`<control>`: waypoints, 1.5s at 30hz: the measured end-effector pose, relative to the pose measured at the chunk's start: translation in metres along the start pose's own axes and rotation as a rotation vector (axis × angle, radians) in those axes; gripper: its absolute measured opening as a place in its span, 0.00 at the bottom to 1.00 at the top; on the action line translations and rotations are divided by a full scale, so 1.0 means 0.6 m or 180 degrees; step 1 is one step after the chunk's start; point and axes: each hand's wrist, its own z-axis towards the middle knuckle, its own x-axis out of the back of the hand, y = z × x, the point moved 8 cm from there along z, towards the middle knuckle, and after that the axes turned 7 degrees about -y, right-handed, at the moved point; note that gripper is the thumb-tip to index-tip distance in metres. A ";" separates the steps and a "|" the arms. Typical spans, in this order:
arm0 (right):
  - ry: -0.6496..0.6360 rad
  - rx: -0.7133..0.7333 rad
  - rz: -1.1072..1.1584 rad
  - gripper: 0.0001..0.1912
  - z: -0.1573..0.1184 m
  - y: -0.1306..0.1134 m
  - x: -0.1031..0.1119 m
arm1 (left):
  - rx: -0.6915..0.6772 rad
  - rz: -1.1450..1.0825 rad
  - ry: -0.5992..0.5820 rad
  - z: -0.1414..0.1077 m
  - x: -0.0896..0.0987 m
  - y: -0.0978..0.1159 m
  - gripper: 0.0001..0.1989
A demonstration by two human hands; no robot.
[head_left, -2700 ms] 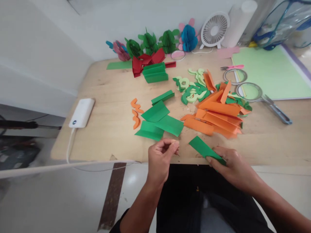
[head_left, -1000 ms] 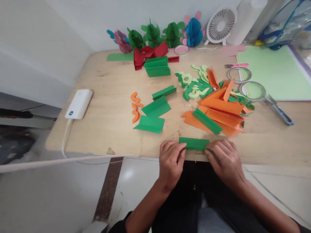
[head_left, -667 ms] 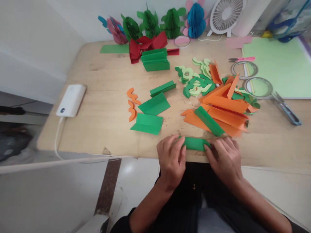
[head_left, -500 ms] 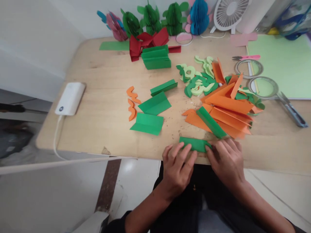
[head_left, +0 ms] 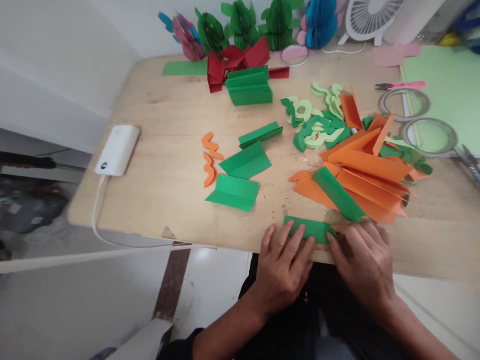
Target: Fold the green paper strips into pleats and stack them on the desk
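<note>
A folded green paper strip (head_left: 311,229) lies at the table's front edge. My left hand (head_left: 285,265) rests on its left part with fingers spread and flat. At its right end, my right hand (head_left: 362,257) pinches the strip between thumb and fingers. A second folded green piece (head_left: 337,194) slants up and left from the right fingers, lying against a pile of folded orange paper (head_left: 369,172). Left of the hands are two creased green sheets, the nearer one (head_left: 235,192) half opened, and a narrow folded green piece (head_left: 260,135).
Cut green curls (head_left: 318,125) lie behind the orange pile. A stack of folded green paper (head_left: 249,87) stands near red paper (head_left: 240,59). Tape rolls (head_left: 431,136), a white power bank (head_left: 118,150) with cable and a small fan (head_left: 373,17) are around.
The whole view has shifted, so the table's things appear slightly further right. Both hands keep the same hold on the green strip, with little other visible change.
</note>
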 end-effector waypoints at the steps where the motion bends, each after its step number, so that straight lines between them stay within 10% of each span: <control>1: -0.0010 -0.0008 -0.0001 0.05 0.000 0.000 0.000 | 0.0010 0.0000 -0.0016 0.000 -0.001 0.000 0.18; 45: -0.0093 -0.0213 -0.0083 0.09 -0.011 0.011 -0.002 | 0.0086 0.0366 -0.0377 0.003 -0.016 0.002 0.23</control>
